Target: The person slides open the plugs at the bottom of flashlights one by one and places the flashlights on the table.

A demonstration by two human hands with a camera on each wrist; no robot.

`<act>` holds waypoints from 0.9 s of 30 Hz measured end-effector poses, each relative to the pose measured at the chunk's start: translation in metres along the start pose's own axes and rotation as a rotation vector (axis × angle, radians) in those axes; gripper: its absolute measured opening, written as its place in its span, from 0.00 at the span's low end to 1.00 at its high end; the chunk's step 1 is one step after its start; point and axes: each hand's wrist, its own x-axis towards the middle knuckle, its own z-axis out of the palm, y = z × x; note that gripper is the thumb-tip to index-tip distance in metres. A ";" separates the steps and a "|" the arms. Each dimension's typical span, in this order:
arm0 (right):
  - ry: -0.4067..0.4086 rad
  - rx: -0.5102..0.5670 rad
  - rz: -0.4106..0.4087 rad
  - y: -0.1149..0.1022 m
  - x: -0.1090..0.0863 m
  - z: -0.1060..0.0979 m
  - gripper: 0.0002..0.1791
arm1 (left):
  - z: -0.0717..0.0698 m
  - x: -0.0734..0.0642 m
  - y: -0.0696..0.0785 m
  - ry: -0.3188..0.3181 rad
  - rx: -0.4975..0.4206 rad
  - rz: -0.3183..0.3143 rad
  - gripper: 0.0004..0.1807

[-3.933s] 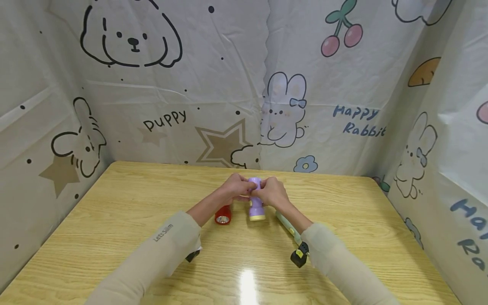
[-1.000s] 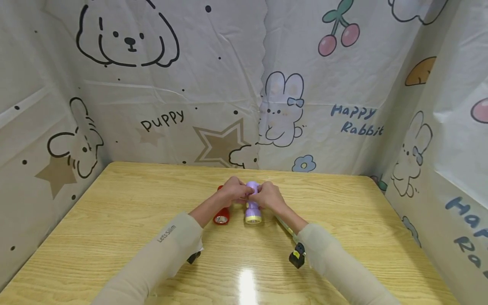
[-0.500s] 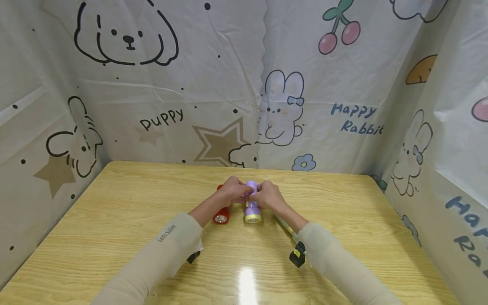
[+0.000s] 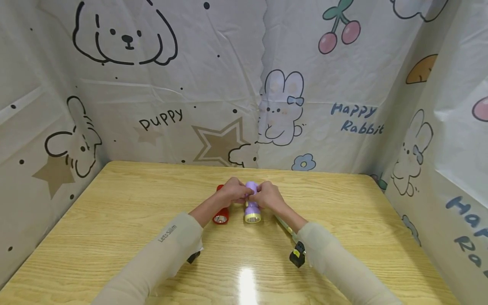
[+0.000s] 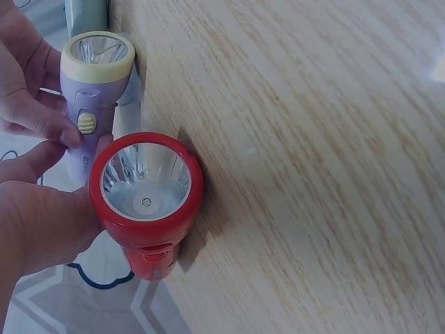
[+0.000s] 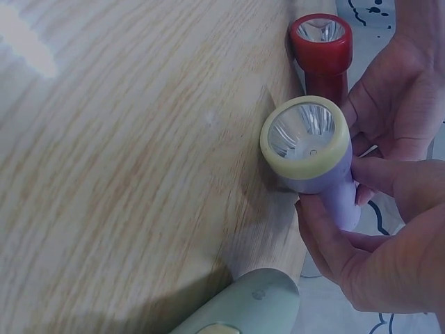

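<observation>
A purple flashlight (image 4: 252,209) with a pale yellow rim lies at the far middle of the table, its lens facing the near side. My left hand (image 4: 233,190) pinches its body from the left, toward the tail. From the other side my right hand (image 4: 269,195) grips the same body between thumb and fingers. In the left wrist view, the right thumb lies close to the yellow switch (image 5: 87,123). Left of the purple one is a red flashlight (image 5: 144,202), lens also facing near, partly behind the left hand and wrist in the head view.
A pale green flashlight-like object (image 6: 254,306) lies on the table to the right, largely under the right forearm. Printed cloth (image 4: 213,84) hangs behind the table's far edge and along both sides. Glare (image 4: 248,284) shows on the near tabletop.
Since the earliest frame, the purple flashlight has tipped so its lens shows, and more of the red one is visible. Over the last second, both hands have stayed nearly still.
</observation>
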 end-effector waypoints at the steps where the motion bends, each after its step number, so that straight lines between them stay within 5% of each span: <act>1: 0.001 -0.001 0.000 0.000 0.000 0.000 0.12 | 0.000 0.000 0.000 0.002 0.000 -0.001 0.08; 27: 0.041 -0.040 -0.087 0.004 0.001 0.003 0.20 | 0.001 -0.001 -0.004 0.015 0.002 0.040 0.06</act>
